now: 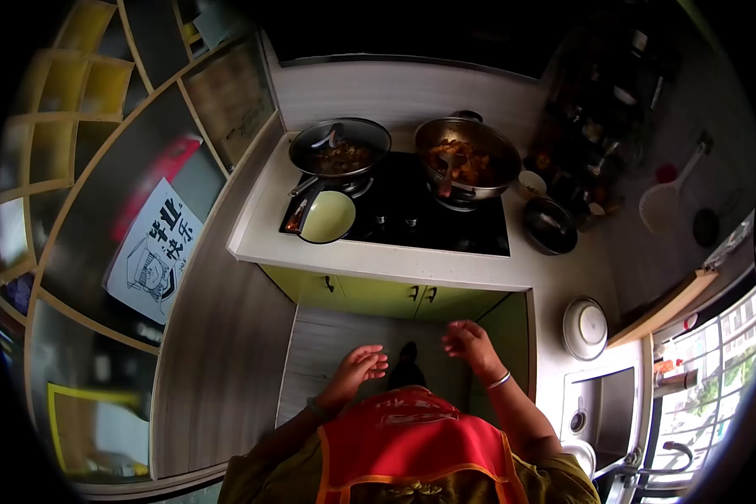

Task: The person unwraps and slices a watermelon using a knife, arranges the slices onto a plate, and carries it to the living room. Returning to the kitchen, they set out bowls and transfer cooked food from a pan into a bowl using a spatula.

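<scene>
My left hand [363, 366] is raised in front of the red apron [412, 437], fingers loosely curled but apart, holding nothing. To its right, my right hand [469, 343] is also up, fingers bent and apart, with nothing in it. Both are over the floor, short of the green cabinet doors [378, 296]. Beyond them on the black stove [395, 231] stand a glass-lidded pan [341, 148] at the left and an uncovered wok [467, 158] of reddish-brown food with a utensil in it. A small pale green pan [328, 217] lies at the stove's front left.
A dark bowl [550, 225] and a small white bowl [531, 184] stand right of the stove. An upturned bowl [585, 328] sits near the sink [601, 412] at the right. A skimmer [662, 204] hangs on the right wall. Glass-panelled shelving with a drawn sign [154, 252] is at the left.
</scene>
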The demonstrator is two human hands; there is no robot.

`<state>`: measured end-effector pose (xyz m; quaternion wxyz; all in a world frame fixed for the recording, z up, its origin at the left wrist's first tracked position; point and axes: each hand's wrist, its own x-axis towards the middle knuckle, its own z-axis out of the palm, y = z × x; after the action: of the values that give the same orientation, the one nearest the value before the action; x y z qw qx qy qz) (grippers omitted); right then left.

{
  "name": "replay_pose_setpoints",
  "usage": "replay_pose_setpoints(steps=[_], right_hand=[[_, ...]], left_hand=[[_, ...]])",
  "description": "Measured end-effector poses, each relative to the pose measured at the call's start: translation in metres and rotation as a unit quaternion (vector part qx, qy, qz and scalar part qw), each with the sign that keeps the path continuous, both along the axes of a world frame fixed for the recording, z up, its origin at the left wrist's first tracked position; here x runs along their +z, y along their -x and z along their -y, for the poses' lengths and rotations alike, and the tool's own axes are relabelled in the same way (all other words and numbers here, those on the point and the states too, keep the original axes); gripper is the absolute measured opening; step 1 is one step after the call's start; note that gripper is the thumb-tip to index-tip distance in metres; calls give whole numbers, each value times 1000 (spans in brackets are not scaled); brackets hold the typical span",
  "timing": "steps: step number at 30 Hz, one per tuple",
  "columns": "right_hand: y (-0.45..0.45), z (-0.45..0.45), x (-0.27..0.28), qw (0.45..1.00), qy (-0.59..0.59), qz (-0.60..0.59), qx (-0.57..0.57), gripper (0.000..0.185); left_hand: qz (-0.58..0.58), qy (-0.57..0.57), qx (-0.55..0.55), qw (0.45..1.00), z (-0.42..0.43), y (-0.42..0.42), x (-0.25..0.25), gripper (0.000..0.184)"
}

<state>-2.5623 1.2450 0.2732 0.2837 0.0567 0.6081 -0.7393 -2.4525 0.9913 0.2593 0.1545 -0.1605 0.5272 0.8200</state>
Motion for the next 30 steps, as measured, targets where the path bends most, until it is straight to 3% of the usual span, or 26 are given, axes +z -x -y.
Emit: replay_pose_setpoints(steps=[4,9,12,13,15,16,18,19,21,23,27,30], right_hand=[[109,18,22,995,54,-81,-9,23],[210,46,47,992,124,-19,-30,39],[248,60,26,989,141,30,-31,40],[255,65,19,989,142,35,-27,40],[263,69,2,982,171,72,-37,39],[263,71,-2,981,168,88,-39,37],[260,73,-10,981,156,105,-35,33],[256,73,-10,982,149,109,-33,31],[248,69,-13,987,117,108,-38,28],[237,64,-15,991,81,103,-41,26],[217,62,-19,991,53,121,-11,24],[218,101,-1,991,79,93,47,28]], left_hand=[[-13,25,55,998,19,63,9,30],[-66,68,110,989,46,138,34,28],[-215,202,183,938,66,176,59,26],[-210,205,187,938,75,188,68,26],[-236,390,236,858,96,210,85,25],[-231,390,235,860,106,221,95,25],[-238,506,234,795,129,244,114,23],[-236,506,229,797,143,257,115,23],[-244,577,218,748,170,279,109,24],[-250,537,225,774,190,299,104,25],[-255,585,185,747,225,342,88,33],[-230,598,130,757,236,369,93,37]])
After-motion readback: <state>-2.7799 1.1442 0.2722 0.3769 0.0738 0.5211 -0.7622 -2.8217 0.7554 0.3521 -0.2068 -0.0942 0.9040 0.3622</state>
